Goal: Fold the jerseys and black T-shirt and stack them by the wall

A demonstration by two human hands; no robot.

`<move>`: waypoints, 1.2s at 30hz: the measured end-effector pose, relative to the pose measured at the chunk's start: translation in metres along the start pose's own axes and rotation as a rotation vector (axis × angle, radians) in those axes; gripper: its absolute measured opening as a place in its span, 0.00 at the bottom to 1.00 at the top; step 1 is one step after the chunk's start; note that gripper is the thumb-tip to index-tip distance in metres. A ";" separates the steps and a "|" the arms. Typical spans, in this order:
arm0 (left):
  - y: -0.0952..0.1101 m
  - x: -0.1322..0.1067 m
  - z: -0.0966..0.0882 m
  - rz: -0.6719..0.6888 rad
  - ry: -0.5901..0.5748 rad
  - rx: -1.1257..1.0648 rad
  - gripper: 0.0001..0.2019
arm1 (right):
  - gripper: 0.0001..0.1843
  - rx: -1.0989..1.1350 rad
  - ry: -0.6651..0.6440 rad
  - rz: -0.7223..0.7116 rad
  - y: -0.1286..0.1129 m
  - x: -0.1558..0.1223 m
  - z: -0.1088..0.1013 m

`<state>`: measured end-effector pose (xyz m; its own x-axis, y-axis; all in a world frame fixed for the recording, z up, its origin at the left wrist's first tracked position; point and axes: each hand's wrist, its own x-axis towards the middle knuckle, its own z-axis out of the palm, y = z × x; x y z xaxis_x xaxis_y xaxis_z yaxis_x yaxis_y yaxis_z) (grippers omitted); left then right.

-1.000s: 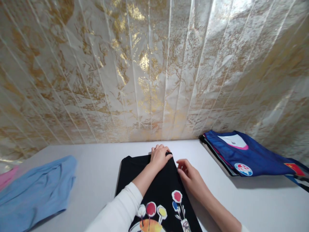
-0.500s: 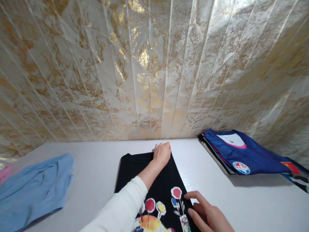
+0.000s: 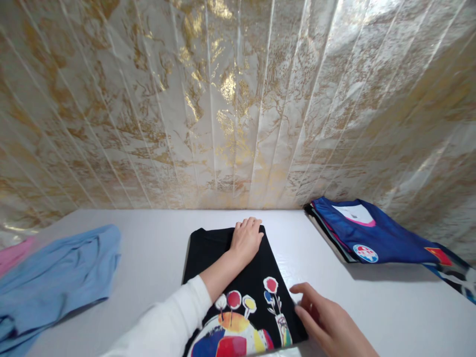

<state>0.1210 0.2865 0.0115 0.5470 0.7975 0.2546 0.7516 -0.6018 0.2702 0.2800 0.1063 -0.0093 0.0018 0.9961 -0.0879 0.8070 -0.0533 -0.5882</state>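
Note:
A black T-shirt (image 3: 208, 258), folded into a narrow rectangle, lies on the white table in front of me. Its printed front shows red, white and yellow round flowers above a colourful rounded shape, plus a small vase of flowers. My left hand (image 3: 247, 240) rests on the shirt's far right corner, palm down and fingers laid out flat. Beside the shirt's right edge is my right hand (image 3: 323, 317), thumb and forefinger apart with nothing between them. Its thumb tip is at the fabric's edge; whether it touches I cannot tell. The other right fingers are curled and partly hidden.
A stack topped by a folded blue jersey (image 3: 394, 238) stands at the back right, another printed garment (image 3: 457, 272) beside it. Light blue clothing (image 3: 74, 267) and a pink piece (image 3: 15, 255) lie at the left. A gold-patterned silver sheet (image 3: 238, 124) rises behind the white table (image 3: 148, 277).
My left hand has loosened from a closed grip at the far corner and flattened on the shirt. My right hand has shifted slightly right, off the fabric. More of the print shows.

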 end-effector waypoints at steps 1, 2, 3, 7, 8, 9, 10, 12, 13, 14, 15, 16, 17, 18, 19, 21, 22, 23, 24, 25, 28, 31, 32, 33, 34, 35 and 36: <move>-0.001 -0.016 -0.008 0.017 -0.012 0.000 0.19 | 0.15 0.028 0.034 0.001 0.003 -0.001 -0.005; -0.003 -0.035 -0.015 0.032 -0.033 0.003 0.21 | 0.16 0.052 0.072 -0.001 0.005 -0.003 -0.010; -0.005 -0.055 -0.022 0.038 -0.057 0.006 0.22 | 0.16 0.071 0.105 -0.008 0.007 -0.004 -0.015; -0.020 -0.134 -0.038 -0.005 -0.176 0.049 0.26 | 0.17 0.111 0.135 -0.037 -0.002 -0.010 -0.018; -0.023 -0.150 -0.039 -0.025 -0.179 0.063 0.26 | 0.16 0.106 0.113 -0.035 -0.007 -0.011 -0.016; -0.026 -0.163 -0.038 -0.040 -0.170 0.077 0.26 | 0.16 0.093 0.086 -0.029 -0.011 -0.013 -0.012; -0.029 -0.174 -0.036 -0.052 -0.150 0.089 0.27 | 0.15 0.076 0.063 -0.024 -0.015 -0.014 -0.008; -0.034 -0.190 -0.032 -0.077 -0.085 0.105 0.26 | 0.16 0.057 0.038 -0.026 -0.019 -0.016 -0.001; -0.037 -0.196 -0.030 -0.099 -0.041 0.106 0.26 | 0.16 0.061 0.041 -0.035 -0.020 -0.016 0.002; -0.040 -0.200 -0.030 -0.129 0.009 0.102 0.26 | 0.16 0.078 0.051 -0.047 -0.019 -0.016 0.004; -0.044 -0.205 -0.031 -0.168 0.063 0.094 0.26 | 0.15 0.108 0.065 -0.060 -0.018 -0.015 0.005; -0.048 -0.210 -0.032 -0.214 0.116 0.083 0.24 | 0.15 0.144 0.077 -0.072 -0.017 -0.015 0.006; -0.051 -0.214 -0.035 -0.264 0.162 0.069 0.22 | 0.14 0.184 0.088 -0.081 -0.015 -0.014 0.006; -0.055 -0.220 -0.039 -0.313 0.193 0.052 0.19 | 0.14 0.226 0.093 -0.087 -0.013 -0.014 0.005; -0.057 -0.225 -0.044 -0.356 0.202 0.033 0.15 | 0.15 0.268 0.088 -0.086 -0.011 -0.013 0.005; -0.057 -0.236 -0.053 -0.422 0.158 0.000 0.09 | 0.17 0.333 0.047 -0.067 -0.009 -0.013 0.004; -0.056 -0.241 -0.057 -0.443 0.121 -0.012 0.08 | 0.17 0.357 0.023 -0.053 -0.008 -0.013 0.003; -0.053 -0.244 -0.061 -0.454 0.085 -0.021 0.07 | 0.18 0.377 0.005 -0.039 -0.008 -0.012 0.003; -0.049 -0.247 -0.064 -0.461 0.057 -0.027 0.08 | 0.19 0.398 -0.006 -0.029 -0.008 -0.012 0.003; -0.046 -0.248 -0.066 -0.466 0.036 -0.031 0.09 | 0.19 0.424 -0.008 -0.021 -0.008 -0.011 0.003; -0.036 -0.248 -0.067 -0.475 0.011 -0.040 0.10 | 0.22 0.553 -0.025 0.021 -0.009 -0.010 0.003; -0.032 -0.245 -0.065 -0.480 0.021 -0.062 0.07 | 0.27 0.667 -0.089 0.078 -0.010 -0.009 0.003; -0.032 -0.244 -0.065 -0.473 0.029 -0.079 0.06 | 0.27 0.681 -0.106 0.091 -0.010 -0.009 0.004; -0.031 -0.243 -0.064 -0.463 0.042 -0.099 0.06 | 0.27 0.685 -0.121 0.102 -0.010 -0.010 0.004; -0.031 -0.243 -0.063 -0.455 0.058 -0.122 0.06 | 0.26 0.685 -0.134 0.108 -0.011 -0.010 0.005; -0.031 -0.242 -0.063 -0.452 0.070 -0.149 0.06 | 0.25 0.685 -0.141 0.112 -0.012 -0.010 0.005; -0.032 -0.242 -0.062 -0.457 0.073 -0.183 0.07 | 0.25 0.686 -0.141 0.111 -0.014 -0.010 0.005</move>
<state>-0.0582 0.1099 -0.0012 0.1440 0.9804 0.1347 0.8281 -0.1939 0.5260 0.2658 0.0966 -0.0049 -0.0510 0.9662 -0.2529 0.2524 -0.2325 -0.9393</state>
